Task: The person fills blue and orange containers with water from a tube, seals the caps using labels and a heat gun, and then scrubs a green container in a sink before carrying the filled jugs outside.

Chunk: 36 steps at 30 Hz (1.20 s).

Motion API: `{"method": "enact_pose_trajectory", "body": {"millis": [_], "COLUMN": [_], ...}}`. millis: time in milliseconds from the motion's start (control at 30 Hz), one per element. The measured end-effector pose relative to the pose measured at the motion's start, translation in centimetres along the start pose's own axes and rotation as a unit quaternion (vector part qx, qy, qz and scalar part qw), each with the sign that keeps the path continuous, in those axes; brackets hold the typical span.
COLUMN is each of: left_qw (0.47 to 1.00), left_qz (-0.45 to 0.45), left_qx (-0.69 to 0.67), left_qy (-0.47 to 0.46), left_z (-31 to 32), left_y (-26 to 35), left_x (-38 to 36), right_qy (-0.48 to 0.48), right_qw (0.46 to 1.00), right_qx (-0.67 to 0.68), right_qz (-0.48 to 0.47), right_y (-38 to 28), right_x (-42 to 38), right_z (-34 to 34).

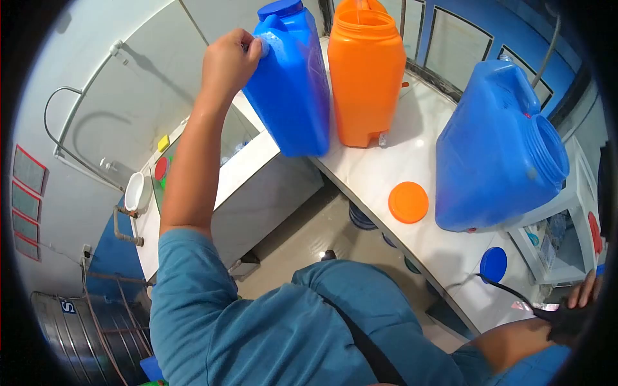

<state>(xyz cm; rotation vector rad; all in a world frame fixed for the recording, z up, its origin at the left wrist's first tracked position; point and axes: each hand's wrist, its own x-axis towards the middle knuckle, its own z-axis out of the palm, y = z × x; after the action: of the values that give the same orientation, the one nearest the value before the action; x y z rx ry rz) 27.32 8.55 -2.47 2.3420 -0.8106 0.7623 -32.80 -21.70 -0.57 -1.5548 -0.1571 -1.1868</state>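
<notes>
At the upper left, my left hand (232, 59) is closed in a pinch against the shoulder of a tall blue jerrycan (290, 90). Whitish suds or a wet patch show by its fingertips; what they pinch is hidden. The jerrycan stands upright with its blue cap on. Beside it is an orange jerrycan (365, 77), uncapped, with a thin stream entering its mouth and a small spigot low on its front. My right hand (581, 293) is at the far right edge, partly cut off, fingers extended near a black strap or cable (537, 312).
A second blue jerrycan (492, 161) without a cap leans on the white counter (367, 177). An orange cap (408, 202) and a blue cap (493, 264) lie there. A white plastic shelf (560, 238) stands right. At left are a sink, a white basin (136, 192) and a yellow sponge (163, 143).
</notes>
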Motion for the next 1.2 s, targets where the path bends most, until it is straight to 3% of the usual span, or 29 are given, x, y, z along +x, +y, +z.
{"method": "enact_pose_trajectory", "body": {"millis": [100, 167, 400, 500, 567, 600, 667, 700, 767, 867, 967, 1200], "left_qw": [0.997, 0.993, 0.98, 0.972, 0.956, 0.956, 0.941, 0.941, 0.936, 0.933, 0.932, 0.92], "left_qz": [0.061, 0.098, 0.1, 0.126, 0.243, 0.243, 0.296, 0.297, 0.294, 0.272, 0.284, 0.335], "left_qx": [0.008, 0.059, 0.14, 0.165, 0.092, 0.091, -0.04, -0.041, -0.056, -0.084, -0.069, -0.044], "left_qy": [0.052, 0.011, -0.102, -0.113, -0.136, -0.137, -0.158, -0.158, -0.185, -0.22, -0.214, -0.197], "left_z": [-0.2, -1.4, -2.5, -2.6, -2.8, -2.7, -2.4, -2.4, -2.6, -3.3, -3.2, -2.9], "left_y": [0.0, 0.9, 1.4, 0.3, -0.8, -1.5, -2.7, -3.0, -3.2, -2.2, -2.3, -3.7], "left_x": [-0.3, -0.6, 0.4, 0.9, 1.3, 1.7, 2.5, 2.7, 3.1, 2.9, 2.9, 3.2], "right_qy": [0.0, 0.008, 0.011, -0.062, -0.036, -0.026, -0.001, 0.0, -0.089, -0.116, -0.089, -0.083], "right_qw": [1.0, 0.998, 0.982, 0.973, 0.971, 0.97, 0.969, 0.969, 0.942, 0.935, 0.928, 0.927], "right_qx": [-0.018, -0.053, -0.147, -0.154, -0.139, -0.134, -0.087, -0.088, -0.044, -0.03, 0.048, 0.086], "right_qz": [0.0, 0.02, 0.122, 0.16, 0.192, 0.203, 0.23, 0.23, 0.321, 0.333, 0.359, 0.355], "right_y": [3.7, 6.6, 13.2, 14.9, 15.8, 16.3, 17.3, 18.0, 19.6, 21.4, 22.7, 23.7], "right_x": [-1.2, -1.7, -1.6, -0.6, -0.3, -0.3, -0.4, -0.7, -1.5, -1.1, -0.2, 0.6], "right_z": [5.9, 10.0, 19.9, 21.3, 22.5, 22.9, 23.5, 23.5, 23.4, 26.4, 29.4, 30.1]}}
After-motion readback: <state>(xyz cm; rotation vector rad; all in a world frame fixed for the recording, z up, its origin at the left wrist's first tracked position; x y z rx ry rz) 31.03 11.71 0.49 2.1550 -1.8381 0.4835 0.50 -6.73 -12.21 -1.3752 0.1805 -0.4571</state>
